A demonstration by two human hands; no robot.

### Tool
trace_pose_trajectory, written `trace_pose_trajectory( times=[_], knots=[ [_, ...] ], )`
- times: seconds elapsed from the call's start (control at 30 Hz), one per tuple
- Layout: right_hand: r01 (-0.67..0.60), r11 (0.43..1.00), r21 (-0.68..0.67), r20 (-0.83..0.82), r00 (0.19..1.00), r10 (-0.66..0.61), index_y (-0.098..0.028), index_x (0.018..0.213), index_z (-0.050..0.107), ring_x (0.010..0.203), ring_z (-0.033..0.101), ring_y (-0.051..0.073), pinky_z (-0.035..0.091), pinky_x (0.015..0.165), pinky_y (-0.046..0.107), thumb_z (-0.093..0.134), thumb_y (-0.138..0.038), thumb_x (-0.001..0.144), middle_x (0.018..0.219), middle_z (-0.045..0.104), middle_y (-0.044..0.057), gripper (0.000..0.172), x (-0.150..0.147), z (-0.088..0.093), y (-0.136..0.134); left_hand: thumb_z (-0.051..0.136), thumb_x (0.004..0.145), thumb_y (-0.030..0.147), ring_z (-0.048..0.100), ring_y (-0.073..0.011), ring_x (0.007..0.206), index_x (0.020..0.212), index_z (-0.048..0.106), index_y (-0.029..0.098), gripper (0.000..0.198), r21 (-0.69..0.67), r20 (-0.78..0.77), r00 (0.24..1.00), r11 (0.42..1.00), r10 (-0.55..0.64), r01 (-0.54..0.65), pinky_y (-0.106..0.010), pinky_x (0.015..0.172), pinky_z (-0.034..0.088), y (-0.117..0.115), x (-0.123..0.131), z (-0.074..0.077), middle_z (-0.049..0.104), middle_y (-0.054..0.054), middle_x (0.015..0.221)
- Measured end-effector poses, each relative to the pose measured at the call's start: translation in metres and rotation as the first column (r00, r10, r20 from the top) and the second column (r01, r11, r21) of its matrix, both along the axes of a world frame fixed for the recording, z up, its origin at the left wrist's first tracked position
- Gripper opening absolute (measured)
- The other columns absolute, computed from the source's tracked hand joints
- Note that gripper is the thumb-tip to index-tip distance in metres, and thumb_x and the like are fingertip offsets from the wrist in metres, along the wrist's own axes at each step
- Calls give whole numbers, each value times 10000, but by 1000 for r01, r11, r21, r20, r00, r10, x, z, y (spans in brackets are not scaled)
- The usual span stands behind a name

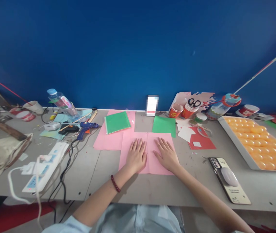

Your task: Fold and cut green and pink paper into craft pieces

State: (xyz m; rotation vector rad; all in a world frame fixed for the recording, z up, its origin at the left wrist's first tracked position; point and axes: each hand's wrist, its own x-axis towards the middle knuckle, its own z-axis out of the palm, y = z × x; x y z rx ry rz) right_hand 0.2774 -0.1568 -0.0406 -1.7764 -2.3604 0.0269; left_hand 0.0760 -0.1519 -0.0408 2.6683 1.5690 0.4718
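Because a power strip (pixel 44 168) and a glue gun (pixel 86 127) crowd the left of the frame, and a second pink sheet (pixel 106 140) carrying a green sheet (pixel 117 122) overlaps the upper left corner of the pink sheet (pixel 149 142) at centre, a sideways push would likely drag that neighbour along. Uneven pressure from one palm could also skew the centre crease. The pink sheet lies on the table (pixel 99 174) in the lower centre of the frame, directly under both hands. The left hand (pixel 136 154) presses flat with fingers spread on its left half. The right hand (pixel 167 154) does likewise on its right half, just apart across the crease, and neither grips anything. A phone (pixel 228 179) and a tray of orange balls (pixel 247 161) lie well apart at the right.
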Motion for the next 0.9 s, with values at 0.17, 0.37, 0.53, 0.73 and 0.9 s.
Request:
trace_pose_trajectory(
  times=[0.17, 0.37, 0.53, 0.73, 0.9],
  knots=[
    [34, 999, 7, -9, 999, -34, -180, 1461, 288, 1416, 203, 232, 183, 1150, 442, 256, -517, 948, 1525, 259, 74, 615, -3, -3, -4, 320, 935, 299, 217, -285, 1404, 1426, 344, 143, 516, 3, 2, 1000, 1000, 1, -1, -495, 1129, 237, 0, 0, 0, 317, -104, 1501],
    [59, 998, 20, -17, 998, -59, -178, 1455, 300, 1415, 207, 232, 168, 1153, 440, 260, -521, 946, 1526, 259, 71, 615, -5, -5, -7, 308, 943, 307, 222, -281, 1402, 1424, 341, 132, 514, -6, -14, 1000, 1000, 1, -1, -478, 1139, 214, 0, 1, 0, 326, -100, 1498],
    [56, 998, 16, -30, 998, -56, -140, 1431, 335, 1407, 229, 238, 187, 1145, 428, 277, -522, 941, 1516, 286, 104, 624, -4, -3, -7, 326, 936, 291, 257, -282, 1390, 1403, 364, 120, 499, -16, 0, 1000, 1000, -16, 16, -480, 1130, 236, 1, -1, 7, 347, -109, 1486],
    [70, 996, 61, -48, 997, -67, -140, 1368, 425, 1360, 303, 284, 283, 1081, 446, 330, -525, 922, 1479, 345, 148, 596, -2, 0, -2, 429, 892, 298, 317, -295, 1360, 1303, 478, 121, 450, -27, -3, 999, 999, -36, 36, -494, 1123, 249, -5, -9, 18, 413, -145, 1437],
    [75, 995, 72, -6, 997, -74, -180, 1358, 454, 1287, 379, 314, 332, 1012, 479, 291, -427, 949, 1451, 398, 119, 505, -5, 9, 8, 388, 927, 369, 262, -309, 1385, 1399, 362, 134, 528, -37, -47, 998, 999, -37, 36, -521, 1114, 245, -8, -15, 13, 350, -142, 1478]
  ],
)
